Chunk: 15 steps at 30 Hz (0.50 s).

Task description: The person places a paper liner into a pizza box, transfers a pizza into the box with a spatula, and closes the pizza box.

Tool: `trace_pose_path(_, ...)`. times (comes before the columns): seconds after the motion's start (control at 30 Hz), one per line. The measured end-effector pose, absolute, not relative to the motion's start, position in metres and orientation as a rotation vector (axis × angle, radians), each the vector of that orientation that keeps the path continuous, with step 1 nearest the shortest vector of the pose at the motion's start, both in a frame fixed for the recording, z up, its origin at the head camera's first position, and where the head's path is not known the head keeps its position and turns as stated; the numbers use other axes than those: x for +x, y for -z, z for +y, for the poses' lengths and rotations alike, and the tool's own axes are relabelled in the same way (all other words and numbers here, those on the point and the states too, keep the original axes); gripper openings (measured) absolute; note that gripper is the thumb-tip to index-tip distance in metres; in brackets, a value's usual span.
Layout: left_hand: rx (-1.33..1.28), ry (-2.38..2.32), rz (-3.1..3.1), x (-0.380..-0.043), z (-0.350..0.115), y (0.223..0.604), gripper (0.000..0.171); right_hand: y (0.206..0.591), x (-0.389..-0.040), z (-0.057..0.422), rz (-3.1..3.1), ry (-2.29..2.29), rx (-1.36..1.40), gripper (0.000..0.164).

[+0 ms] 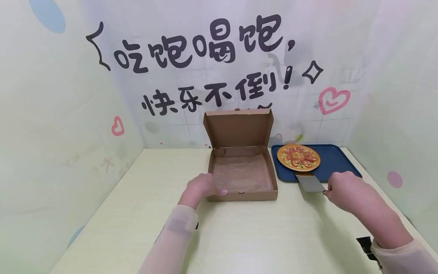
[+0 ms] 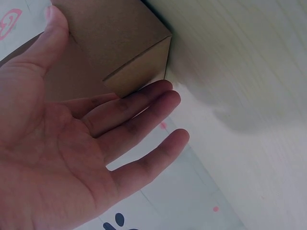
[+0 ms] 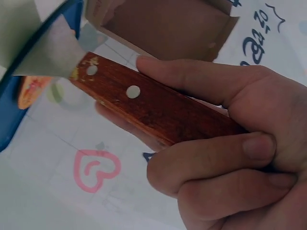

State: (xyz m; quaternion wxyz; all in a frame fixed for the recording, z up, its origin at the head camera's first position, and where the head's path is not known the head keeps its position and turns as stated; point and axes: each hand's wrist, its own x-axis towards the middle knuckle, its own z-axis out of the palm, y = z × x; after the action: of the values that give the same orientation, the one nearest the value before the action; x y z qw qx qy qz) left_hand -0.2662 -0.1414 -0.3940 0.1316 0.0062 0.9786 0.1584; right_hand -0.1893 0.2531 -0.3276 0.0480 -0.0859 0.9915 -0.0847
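An open cardboard pizza box (image 1: 224, 198) stands mid-table, its lid raised at the back. My left hand (image 1: 202, 185) is at its front left corner. In the left wrist view the thumb (image 2: 57, 31) rests on the front rim, while fairly straight fingers (image 2: 139, 132) lie against the left side. My right hand (image 1: 352, 192) grips the wooden handle (image 3: 144, 103) of a spatula, fingers curled round it. The metal spatula blade (image 1: 310, 183) slopes toward a pizza (image 1: 299, 157), its front edge right at the near rim. The pizza lies on a blue tray (image 1: 333, 160).
Brown paper (image 1: 241, 173) lines the box. The tray stands close to the box's right side, near the back wall (image 1: 178, 131). Printed walls enclose the pale table (image 1: 236, 236) at the left, back and right.
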Motion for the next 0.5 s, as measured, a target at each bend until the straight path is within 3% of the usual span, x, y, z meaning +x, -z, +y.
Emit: trace_pose_path(0.5,0.025,-0.465,2.865,-0.267,-0.146,0.393,0.061,0.330,-0.199,0.238,3.023,0.282,-0.228,0.038)
